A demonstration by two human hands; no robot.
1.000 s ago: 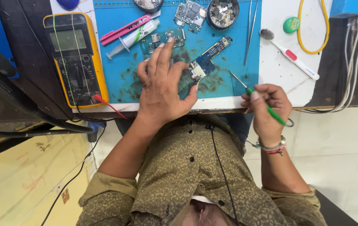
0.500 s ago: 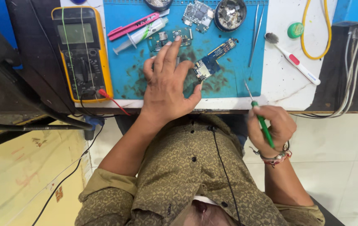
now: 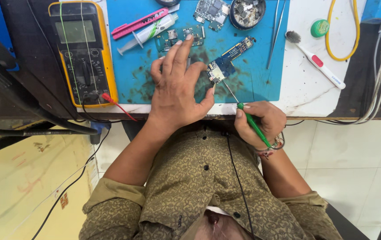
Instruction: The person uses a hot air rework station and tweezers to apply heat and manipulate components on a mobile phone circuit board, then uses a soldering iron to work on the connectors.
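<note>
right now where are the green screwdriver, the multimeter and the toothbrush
green screwdriver (image 3: 252, 126), head view, on the green handle in the right hand
multimeter (image 3: 82, 53), head view, on its dark face below the screen
toothbrush (image 3: 321, 66), head view, on the white handle

My left hand (image 3: 179, 95) lies flat at the centre of the frame, fingers spread and pointing toward the top, while my right hand (image 3: 261, 122), just right of centre, is curled closed in a pinching grip.
</note>
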